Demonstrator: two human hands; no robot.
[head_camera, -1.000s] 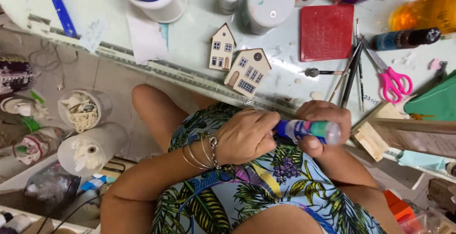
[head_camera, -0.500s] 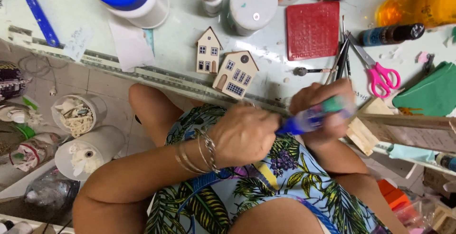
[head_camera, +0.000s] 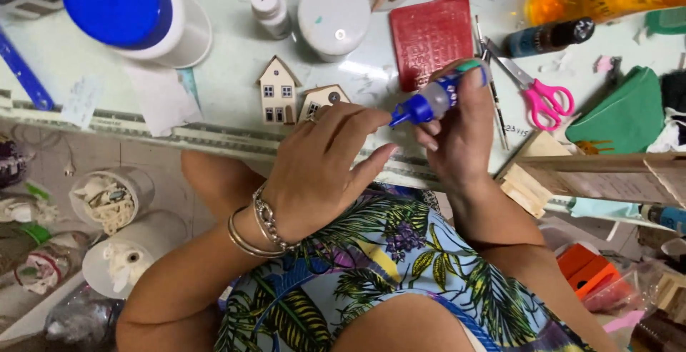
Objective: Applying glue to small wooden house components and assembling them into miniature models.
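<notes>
left hand (head_camera: 321, 162): a ring on one finger
left wrist: silver bangles, chain bracelet (head_camera: 266, 220)
clothing: sleeveless tropical leaf-print top (head_camera: 379, 273), blue, green, yellow

Home craft workspace: glass-topped table (head_camera: 236, 59) cluttered with small wooden house cutouts (head_camera: 277, 91), pink-handled scissors (head_camera: 544, 98) at 2 o'clock, red square pad (head_camera: 431, 37) at 12, paint bottles (head_camera: 547, 36), and tubs of scraps (head_camera: 111, 196) on the floor at 8.

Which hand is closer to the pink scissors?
Right. The right hand, holding the glue bottle, sits just left of the scissors; the left hand is farther left, beyond the bottle.
</notes>
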